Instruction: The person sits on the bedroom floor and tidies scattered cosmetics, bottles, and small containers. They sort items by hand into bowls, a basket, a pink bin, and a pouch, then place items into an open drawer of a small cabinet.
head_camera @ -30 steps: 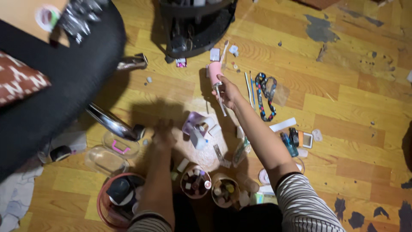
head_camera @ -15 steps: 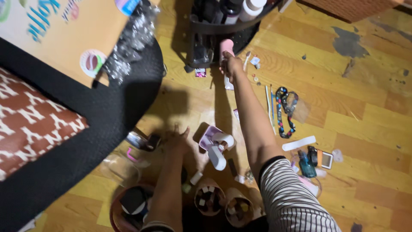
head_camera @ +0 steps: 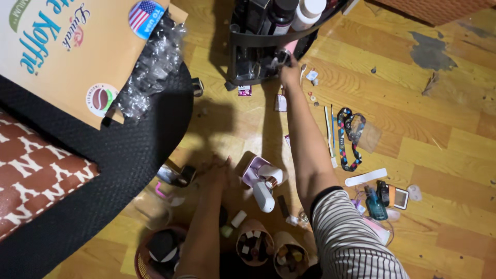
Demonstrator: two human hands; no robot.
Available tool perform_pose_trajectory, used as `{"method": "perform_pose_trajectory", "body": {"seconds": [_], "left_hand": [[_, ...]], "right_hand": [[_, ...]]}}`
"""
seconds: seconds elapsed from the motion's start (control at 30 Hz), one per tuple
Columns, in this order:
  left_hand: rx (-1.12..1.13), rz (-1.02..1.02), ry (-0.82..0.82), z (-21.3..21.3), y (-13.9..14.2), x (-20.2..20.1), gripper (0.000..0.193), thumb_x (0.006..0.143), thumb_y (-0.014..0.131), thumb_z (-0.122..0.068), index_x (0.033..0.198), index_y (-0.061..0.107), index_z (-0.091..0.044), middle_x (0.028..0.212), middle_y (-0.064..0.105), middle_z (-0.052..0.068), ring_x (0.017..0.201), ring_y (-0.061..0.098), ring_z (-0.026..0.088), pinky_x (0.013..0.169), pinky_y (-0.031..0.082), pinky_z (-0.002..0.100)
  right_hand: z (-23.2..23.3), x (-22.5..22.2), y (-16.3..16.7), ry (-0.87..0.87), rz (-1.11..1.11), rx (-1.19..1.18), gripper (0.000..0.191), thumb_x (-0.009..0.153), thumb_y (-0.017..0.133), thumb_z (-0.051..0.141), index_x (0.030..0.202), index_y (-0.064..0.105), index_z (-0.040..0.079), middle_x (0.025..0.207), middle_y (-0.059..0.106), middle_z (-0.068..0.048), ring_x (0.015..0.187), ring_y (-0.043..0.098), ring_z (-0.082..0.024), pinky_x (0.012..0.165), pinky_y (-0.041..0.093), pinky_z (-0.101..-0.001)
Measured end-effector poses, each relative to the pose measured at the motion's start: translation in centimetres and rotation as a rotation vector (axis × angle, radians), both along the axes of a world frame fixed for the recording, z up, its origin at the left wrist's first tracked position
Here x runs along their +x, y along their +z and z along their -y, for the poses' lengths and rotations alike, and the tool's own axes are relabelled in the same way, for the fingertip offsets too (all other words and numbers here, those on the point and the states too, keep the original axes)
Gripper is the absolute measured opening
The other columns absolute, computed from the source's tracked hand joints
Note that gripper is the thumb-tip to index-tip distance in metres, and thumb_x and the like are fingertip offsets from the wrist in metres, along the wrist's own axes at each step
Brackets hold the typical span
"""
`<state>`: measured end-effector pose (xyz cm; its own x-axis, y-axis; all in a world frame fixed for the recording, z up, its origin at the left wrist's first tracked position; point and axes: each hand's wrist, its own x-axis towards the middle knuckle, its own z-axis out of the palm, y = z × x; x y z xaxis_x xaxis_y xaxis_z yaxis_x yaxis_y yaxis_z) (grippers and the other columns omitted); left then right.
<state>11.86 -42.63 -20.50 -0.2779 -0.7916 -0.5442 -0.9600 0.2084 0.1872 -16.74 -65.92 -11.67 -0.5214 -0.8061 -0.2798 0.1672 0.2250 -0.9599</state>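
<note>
At twelve o'clock on the wooden floor [head_camera: 413, 103], a black organiser rack [head_camera: 258, 57] stands loaded with bottles, and the right hand [head_camera: 290, 72] is stretched out to its lower front edge. Its fingers are closed around a small pink item [head_camera: 290, 47] pressed against the rack; little of that item shows. The left hand [head_camera: 214, 173] rests low near six o'clock, fingers spread loosely on the floor just beside a white and lilac bottle [head_camera: 263, 188] lying on its side, holding nothing. A patterned lanyard [head_camera: 351, 137] and thin sticks lie at three o'clock; three round cups [head_camera: 254, 243] of small items sit at six o'clock, and a black chair seat [head_camera: 119, 155] with a tan padded envelope [head_camera: 67, 51] fills nine to eleven o'clock. Judged from the long reach, the step goes best with the left hand kept planted as a brace and the pink item guided squarely into a free slot, clear of the tall bottles.
</note>
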Motion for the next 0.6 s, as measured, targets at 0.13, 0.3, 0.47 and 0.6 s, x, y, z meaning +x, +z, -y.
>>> {"method": "perform_pose_trajectory", "body": {"seconds": [0.13,0.3,0.47,0.6], "left_hand": [[-0.005,0.003,0.008,-0.2,0.3,-0.2,0.064,0.091,0.067,-0.023,0.148,0.045,-0.006,0.147,0.049,0.024,0.138,0.044,0.037,0.113,0.036,0.045],[-0.020,0.007,0.010,-0.7,0.6,-0.6,0.059,0.093,0.065,-0.021,0.147,0.047,-0.005,0.145,0.051,0.024,0.137,0.046,0.037,0.112,0.037,0.045],[-0.025,0.009,0.001,-1.1,0.9,-0.7,0.055,0.095,0.062,-0.020,0.146,0.048,-0.004,0.143,0.053,0.024,0.135,0.048,0.036,0.110,0.038,0.044],[-0.012,0.027,-0.018,-1.1,1.3,-1.0,0.052,0.096,0.060,-0.018,0.145,0.049,-0.004,0.142,0.055,0.024,0.134,0.050,0.036,0.110,0.039,0.044]], "right_hand": [[-1.4,-0.6,-1.0,0.266,-0.264,0.146,0.044,0.083,0.060,0.002,0.126,0.070,0.008,0.109,0.075,-0.009,0.086,0.069,-0.020,0.071,0.054,-0.0318],[-4.2,-1.9,-1.4,0.465,-0.799,-0.163,0.029,0.089,0.070,0.005,0.118,0.076,0.002,0.133,0.059,-0.027,0.121,0.058,-0.044,0.102,0.045,-0.0439],[-12.8,-5.1,-1.8,0.547,-0.917,-0.102,0.035,0.089,0.068,0.011,0.123,0.069,0.004,0.125,0.068,-0.021,0.120,0.064,-0.040,0.104,0.049,-0.0416],[-26.0,-8.8,-2.5,0.734,-0.764,0.123,0.031,0.096,0.067,0.018,0.125,0.070,0.009,0.116,0.073,-0.015,0.110,0.070,-0.031,0.096,0.053,-0.0395]]}}
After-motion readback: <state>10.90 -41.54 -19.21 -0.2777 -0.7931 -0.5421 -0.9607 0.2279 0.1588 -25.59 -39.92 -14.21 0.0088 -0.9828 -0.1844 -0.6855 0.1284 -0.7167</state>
